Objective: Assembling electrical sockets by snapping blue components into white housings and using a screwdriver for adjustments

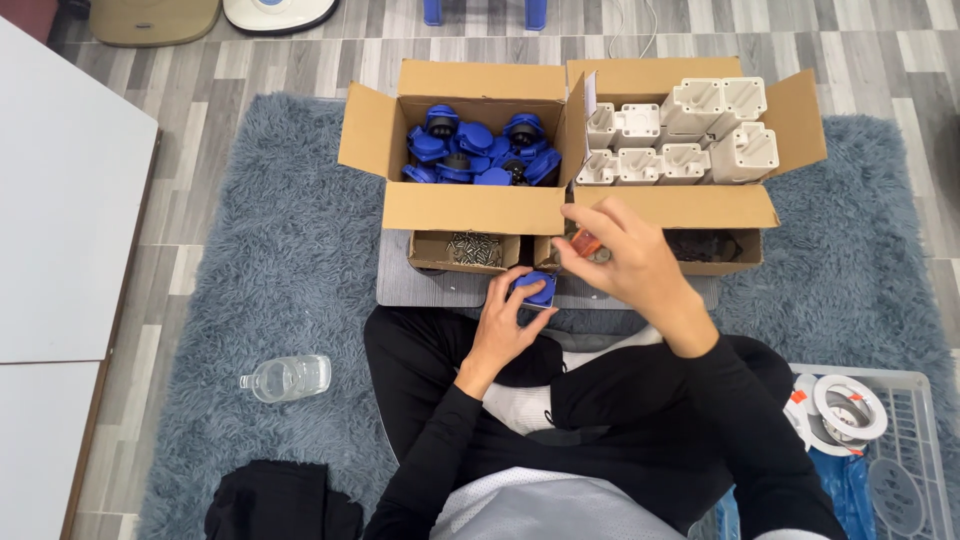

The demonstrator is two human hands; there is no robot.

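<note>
1. Our lap sits nearest, on the rug (270,250).
2. Two boxes: blue sockets (480,150), white housings (680,135).
3. Left hand (505,320) grips a blue socket (535,288) above our knees.
4. Right hand (630,265) pinches an orange-handled screwdriver (585,243); we judge fastening underway, needing tip alignment.

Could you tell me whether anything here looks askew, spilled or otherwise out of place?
Only one thing: a clear plastic bottle lies on its side on the grey rug, left of the person's legs; no liquid shows spilled around it. The blue parts and white parts sit inside their cardboard boxes.
</note>
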